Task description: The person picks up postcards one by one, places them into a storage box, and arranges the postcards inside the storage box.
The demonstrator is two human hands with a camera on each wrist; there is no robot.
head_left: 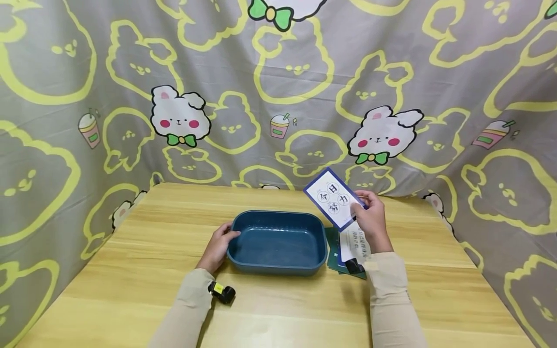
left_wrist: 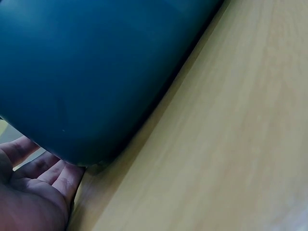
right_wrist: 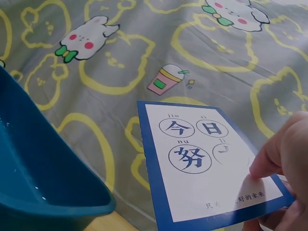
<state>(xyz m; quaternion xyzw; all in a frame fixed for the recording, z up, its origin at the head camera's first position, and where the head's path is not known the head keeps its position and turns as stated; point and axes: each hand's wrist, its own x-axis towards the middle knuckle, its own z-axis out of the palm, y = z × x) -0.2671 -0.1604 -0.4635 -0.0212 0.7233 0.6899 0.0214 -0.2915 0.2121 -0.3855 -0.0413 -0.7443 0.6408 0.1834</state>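
A dark blue-green rectangular plastic basin (head_left: 278, 267) with rounded corners sits on the table. My left hand (head_left: 218, 245) holds its left end, the thumb hooked over the rim; in the left wrist view the fingers (left_wrist: 33, 168) lie along the outer wall near the bottom. Raised beyond the basin's right end, my right hand (head_left: 372, 220) pinches a card (head_left: 324, 200) by its lower right corner, thumb on the printed face. This card is white with a blue border and circled Chinese characters, seen close up in the right wrist view (right_wrist: 187, 187).
Under the right hand, more cards (head_left: 354, 241) lie loosely stacked beside the basin, one white with Chinese text, others green. A black wrist camera (head_left: 223, 292) sits on the left sleeve. The wooden table (head_left: 278, 309) backs onto a grey cartoon-print curtain (head_left: 235, 53).
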